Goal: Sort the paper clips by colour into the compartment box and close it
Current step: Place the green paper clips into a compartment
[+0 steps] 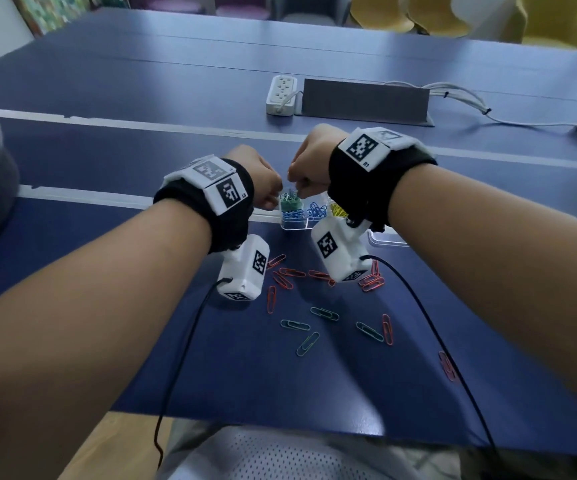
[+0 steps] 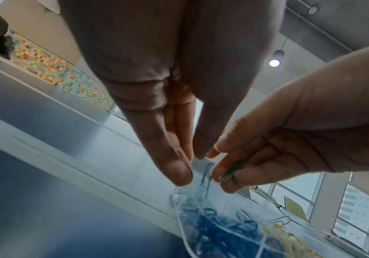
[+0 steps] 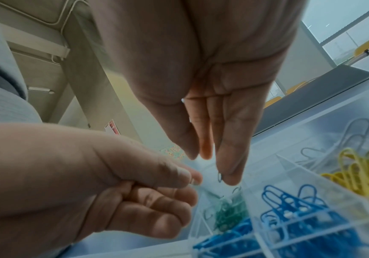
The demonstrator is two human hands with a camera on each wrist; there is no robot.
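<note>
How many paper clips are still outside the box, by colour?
Green clips on the table: 4
Green clip pinched in the right hand: 1
Red clips on the table: at least 10; some overlap or sit partly behind the right wrist camera
Total: at least 15
</note>
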